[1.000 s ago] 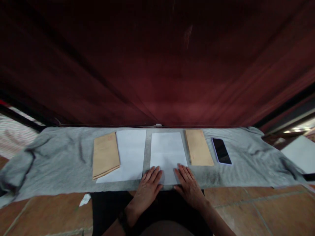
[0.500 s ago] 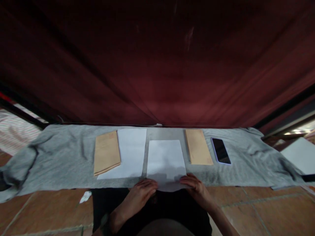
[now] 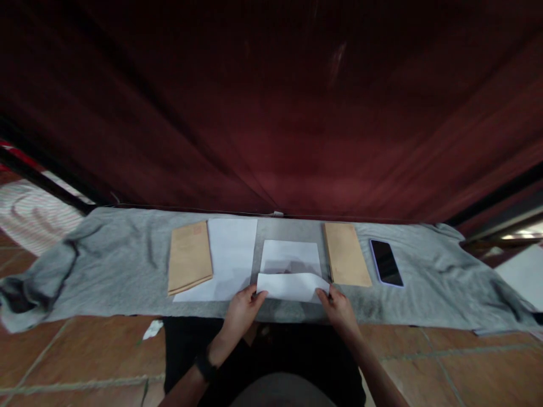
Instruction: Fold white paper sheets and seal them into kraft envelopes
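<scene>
A white sheet of paper (image 3: pixel 292 286) lies in front of me, its near part bent up and over toward the far part, which rests on the grey cloth. My left hand (image 3: pixel 244 305) pinches the left end of the bent part between thumb and fingers. At the right end, my right hand (image 3: pixel 336 305) grips it the same way. Left of the sheet is a stack of white paper (image 3: pixel 232 249), partly covered by brown envelopes (image 3: pixel 190 257). To its right lies another stack of brown envelopes (image 3: pixel 347 254).
A phone (image 3: pixel 386 263) in a light purple case lies right of the envelopes. Grey cloth (image 3: pixel 123 265) covers the narrow table. A dark red curtain-like surface (image 3: pixel 280 141) rises behind it. A crumpled white scrap (image 3: pixel 153 329) is on the tiled floor.
Both hands have moved away from me, lifting the sheet's near edge and bending it over the far part. The view has shifted slightly.
</scene>
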Motion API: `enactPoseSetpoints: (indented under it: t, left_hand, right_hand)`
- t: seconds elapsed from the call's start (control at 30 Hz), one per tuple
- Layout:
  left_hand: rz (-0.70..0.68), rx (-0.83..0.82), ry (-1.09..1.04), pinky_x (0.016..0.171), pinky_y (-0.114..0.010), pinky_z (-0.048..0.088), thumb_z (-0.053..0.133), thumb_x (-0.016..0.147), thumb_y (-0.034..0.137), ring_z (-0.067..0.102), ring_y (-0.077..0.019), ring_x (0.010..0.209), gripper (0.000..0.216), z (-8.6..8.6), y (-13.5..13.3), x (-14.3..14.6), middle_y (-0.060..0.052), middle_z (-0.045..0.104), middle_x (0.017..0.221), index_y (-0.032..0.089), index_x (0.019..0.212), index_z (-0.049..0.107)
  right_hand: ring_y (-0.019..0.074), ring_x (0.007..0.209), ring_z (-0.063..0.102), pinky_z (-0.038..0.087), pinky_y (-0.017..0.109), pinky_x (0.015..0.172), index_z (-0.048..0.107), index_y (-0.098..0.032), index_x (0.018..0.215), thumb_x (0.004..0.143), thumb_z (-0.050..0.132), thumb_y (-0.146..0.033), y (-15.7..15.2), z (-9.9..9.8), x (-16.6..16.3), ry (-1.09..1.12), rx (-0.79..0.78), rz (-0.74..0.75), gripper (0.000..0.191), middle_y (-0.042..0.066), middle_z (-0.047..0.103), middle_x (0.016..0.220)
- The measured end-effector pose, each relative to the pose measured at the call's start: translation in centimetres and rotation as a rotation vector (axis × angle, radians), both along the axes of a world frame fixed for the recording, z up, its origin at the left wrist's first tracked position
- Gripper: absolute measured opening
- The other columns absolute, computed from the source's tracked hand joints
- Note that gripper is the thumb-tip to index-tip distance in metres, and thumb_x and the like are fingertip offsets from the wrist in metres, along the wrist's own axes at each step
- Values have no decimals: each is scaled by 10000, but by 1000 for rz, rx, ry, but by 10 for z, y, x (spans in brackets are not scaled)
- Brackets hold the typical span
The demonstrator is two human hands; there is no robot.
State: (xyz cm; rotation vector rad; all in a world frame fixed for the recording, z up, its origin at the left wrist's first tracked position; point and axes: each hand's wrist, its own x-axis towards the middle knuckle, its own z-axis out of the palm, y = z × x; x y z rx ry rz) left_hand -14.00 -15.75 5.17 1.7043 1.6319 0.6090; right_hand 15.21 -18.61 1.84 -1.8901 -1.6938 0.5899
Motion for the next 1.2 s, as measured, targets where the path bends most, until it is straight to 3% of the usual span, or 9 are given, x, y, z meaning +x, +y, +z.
enactPoseSetpoints:
  t: [0.23, 0.4, 0.7, 0.97, 1.2]
  left_hand:
    - [67, -37, -37, 609, -246, 393, 594, 846, 403, 557, -148, 628, 269, -1, 21, -2, 43, 555, 604, 216, 653, 584]
    - [84, 13, 53, 595, -247, 346, 555, 885, 374, 497, -131, 580, 258, 3, 40, 2, 57, 508, 585, 220, 678, 569]
    - [70, -72, 262, 623, -235, 366, 544, 939, 293, 592, -138, 660, 218, 7, 68, 13, 23, 605, 667, 205, 750, 609]
    - [98, -138, 448, 691, -269, 406, 510, 986, 325, 689, -194, 857, 200, 14, 78, 22, -56, 738, 908, 198, 956, 661]
    - [103, -130, 551, 759, -286, 458, 455, 1010, 344, 709, -215, 966, 258, 14, 81, 31, -77, 756, 1024, 205, 1102, 652]
  right_hand:
    - [227, 864, 742, 521, 273, 718, 682, -212, 1100, 1019, 383, -401, 14, 1, -11, -155, -42, -60, 363, 92, 773, 947]
    - [234, 870, 743, 501, 276, 713, 663, -189, 1133, 1023, 416, -352, 26, 7, -17, -283, -85, -97, 315, 110, 768, 985]
    - [234, 869, 751, 508, 275, 705, 645, -147, 1178, 1013, 464, -263, 47, 18, -33, -473, -95, -128, 271, 134, 770, 1001]
    - [220, 817, 734, 509, 273, 695, 644, -87, 1127, 1008, 445, -236, 65, 17, -47, -598, 8, -208, 276, 152, 745, 946]
    - [262, 852, 707, 525, 332, 691, 379, -51, 1482, 1024, 381, -271, 65, 13, -53, -545, 139, -242, 508, 179, 693, 1045]
